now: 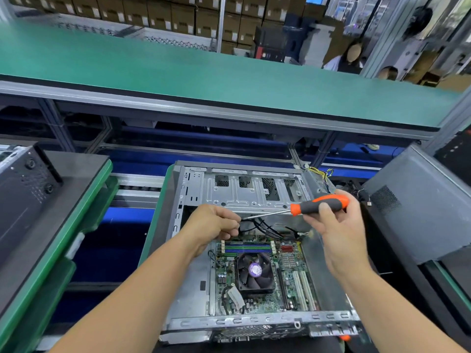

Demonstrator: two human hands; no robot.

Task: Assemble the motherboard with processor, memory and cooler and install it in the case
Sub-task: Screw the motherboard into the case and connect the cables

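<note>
Motherboard (pixel 262 276) sits in the open case (pixel 193 289); right hand (pixel 339 230) grips an orange screwdriver (pixel 318 205), left hand (pixel 214 225) pinches its tip.

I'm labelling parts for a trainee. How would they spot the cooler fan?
Find the open metal case in front of the person, with the green motherboard inside. The cooler fan sits mid-board: the only black square part, purple sticker at its hub.

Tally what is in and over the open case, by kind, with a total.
Screwdriver: 1
Motherboard: 1
Cooler fan: 1
White expansion slots: 2
Hands: 2, left hand and right hand
Total: 7
</note>
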